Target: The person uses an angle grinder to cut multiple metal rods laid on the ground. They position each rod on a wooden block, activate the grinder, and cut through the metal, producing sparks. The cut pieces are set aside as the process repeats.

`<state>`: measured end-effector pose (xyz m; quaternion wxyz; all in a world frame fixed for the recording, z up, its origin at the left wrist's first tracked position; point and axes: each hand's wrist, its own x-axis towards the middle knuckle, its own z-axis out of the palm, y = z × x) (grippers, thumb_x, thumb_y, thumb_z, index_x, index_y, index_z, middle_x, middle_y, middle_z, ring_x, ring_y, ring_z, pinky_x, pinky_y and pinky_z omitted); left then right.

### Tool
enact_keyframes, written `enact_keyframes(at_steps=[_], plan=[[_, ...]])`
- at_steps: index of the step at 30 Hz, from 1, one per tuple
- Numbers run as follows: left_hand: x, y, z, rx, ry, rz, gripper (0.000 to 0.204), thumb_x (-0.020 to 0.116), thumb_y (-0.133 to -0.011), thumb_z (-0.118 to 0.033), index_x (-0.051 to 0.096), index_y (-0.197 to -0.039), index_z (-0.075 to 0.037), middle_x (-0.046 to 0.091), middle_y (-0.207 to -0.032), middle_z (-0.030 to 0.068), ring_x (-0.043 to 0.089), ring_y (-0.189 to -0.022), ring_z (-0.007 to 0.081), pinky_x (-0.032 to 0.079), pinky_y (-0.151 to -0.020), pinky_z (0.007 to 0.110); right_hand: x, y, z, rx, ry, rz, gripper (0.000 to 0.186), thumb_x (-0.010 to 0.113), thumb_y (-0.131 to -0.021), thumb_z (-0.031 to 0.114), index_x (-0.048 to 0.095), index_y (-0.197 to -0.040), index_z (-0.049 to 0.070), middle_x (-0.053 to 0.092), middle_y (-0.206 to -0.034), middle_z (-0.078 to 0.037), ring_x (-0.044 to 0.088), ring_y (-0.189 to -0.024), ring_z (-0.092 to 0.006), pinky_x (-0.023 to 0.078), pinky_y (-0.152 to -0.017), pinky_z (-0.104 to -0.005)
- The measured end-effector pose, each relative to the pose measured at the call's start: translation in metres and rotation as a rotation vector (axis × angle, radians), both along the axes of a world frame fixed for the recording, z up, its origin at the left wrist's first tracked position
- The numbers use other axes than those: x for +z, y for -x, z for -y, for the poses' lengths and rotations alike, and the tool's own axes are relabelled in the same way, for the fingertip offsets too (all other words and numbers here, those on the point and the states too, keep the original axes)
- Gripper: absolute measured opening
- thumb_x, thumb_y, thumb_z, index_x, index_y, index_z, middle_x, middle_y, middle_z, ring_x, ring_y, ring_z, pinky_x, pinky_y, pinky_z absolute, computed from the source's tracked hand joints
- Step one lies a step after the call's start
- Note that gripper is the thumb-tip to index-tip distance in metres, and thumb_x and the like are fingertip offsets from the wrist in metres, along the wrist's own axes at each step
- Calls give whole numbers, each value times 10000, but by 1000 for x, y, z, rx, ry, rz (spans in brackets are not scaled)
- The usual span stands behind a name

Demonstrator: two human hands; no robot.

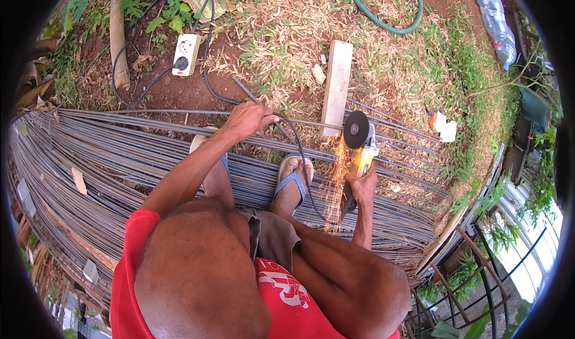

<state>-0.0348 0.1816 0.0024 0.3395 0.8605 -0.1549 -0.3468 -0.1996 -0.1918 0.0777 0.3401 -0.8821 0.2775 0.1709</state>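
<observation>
- A broad bundle of long steel rods (120,153) lay across the ground from far left to right, filling most of the middle. It served as the footing, since a sandalled foot (291,180) stood on it, probably to pin the rods.
- A pale wooden plank (336,87) lay beyond the rods with its near end under them, seemingly lifting the cut spot off the soil.
- The yellow angle grinder (362,150) sat at the right, its dark disc (356,130) against a rod, sparks falling toward the near side.
- Its black cable (299,153) trailed across the bundle, past the foot, then far left to a white socket block (186,54).
- The right hand (360,188) was wrapped tightly around the grinder's rear body, steadying it.
- The left hand (250,120) was closed over rods at the far edge, well apart from the disc, likely to stop them jumping.
- Bare ground lay beyond the plank; at the right a metal frame (473,267) crowded the rod ends.
</observation>
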Motion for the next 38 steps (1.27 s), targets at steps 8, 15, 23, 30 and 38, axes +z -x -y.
enact_keyframes(at_steps=[8,15,23,30,38], plan=[[-1,1,0,13,3,6,414,661,-1027,-423,761,-919,-37,688,-759,217,688,-789,446,521,-741,556,4,7,-1,-51,-60,-47,631,889,-678,144,608,-1219,-20,730,-987,-133,700,-851,-245,575,-802,-383],[1,1,0,21,-3,0,399,679,-1018,-412,768,-915,-37,694,-766,217,691,-783,442,525,-735,552,8,15,-3,1,-16,-44,544,825,-692,90,610,-1177,-32,725,-966,-126,692,-833,-234,575,-792,-367],[0,0,-1,0,6,17,391,707,-999,-427,794,-947,-49,695,-755,213,692,-771,437,530,-727,537,-1,5,0,-68,-53,-43,570,823,-688,127,615,-1198,-20,727,-988,-153,694,-868,-263,569,-837,-402],[0,-2,0,31,25,-18,384,748,-971,-431,820,-964,-53,702,-740,207,698,-751,425,536,-718,521,0,-14,3,-24,-19,-69,636,813,-694,177,593,-1257,-23,745,-1056,-227,736,-941,-362,573,-874,-471],[-3,-1,0,51,39,-35,349,772,-958,-401,827,-979,-57,708,-746,209,702,-745,419,540,-715,515,5,-9,2,26,-6,-43,622,800,-729,178,588,-1284,-9,748,-1083,-224,739,-987,-379,574,-899,-474]])
